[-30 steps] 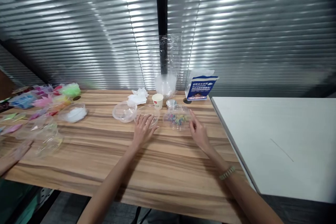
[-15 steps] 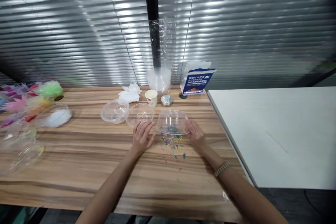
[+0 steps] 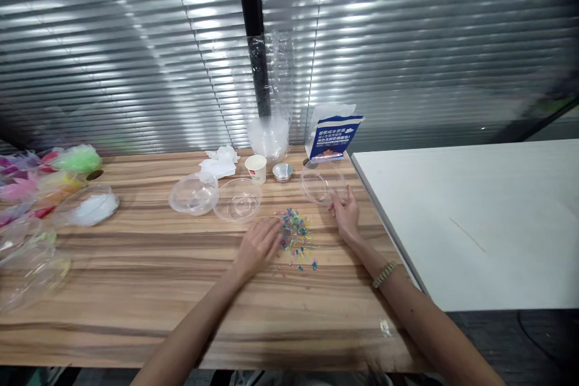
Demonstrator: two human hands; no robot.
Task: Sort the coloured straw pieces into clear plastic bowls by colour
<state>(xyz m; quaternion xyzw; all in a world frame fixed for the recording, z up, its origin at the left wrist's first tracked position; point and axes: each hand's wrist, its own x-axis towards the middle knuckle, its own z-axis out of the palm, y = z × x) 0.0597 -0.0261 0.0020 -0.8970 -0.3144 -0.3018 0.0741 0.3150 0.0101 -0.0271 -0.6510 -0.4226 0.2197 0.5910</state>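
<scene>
A loose pile of small colourful pieces (image 3: pixel 295 229) lies on the wooden table, a few strays below it. My left hand (image 3: pixel 259 246) rests low at the pile's left edge, fingers stretched out, slightly blurred, with nothing seen in its grasp. At the upper right, my right hand (image 3: pixel 346 214) pinches the near rim of a clear plastic bowl (image 3: pixel 322 182). Left of the pile stand a clear round lid or shallow bowl (image 3: pixel 237 200) and another clear bowl (image 3: pixel 194 194), their rims close together.
Behind are a paper cup (image 3: pixel 256 169), a silver tin (image 3: pixel 283 172), white tissues (image 3: pixel 219 161), a clear bag of bowls (image 3: pixel 269 136) and a blue-white paper bag (image 3: pixel 332 136). Colourful bagged material (image 3: pixel 76 160) sits far left. A white table (image 3: pixel 474 223) adjoins at right.
The clear bowl has gone from over the pile to the back right with my right hand, uncovering the pieces. My left hand has moved right and nearer me, to the pile's edge.
</scene>
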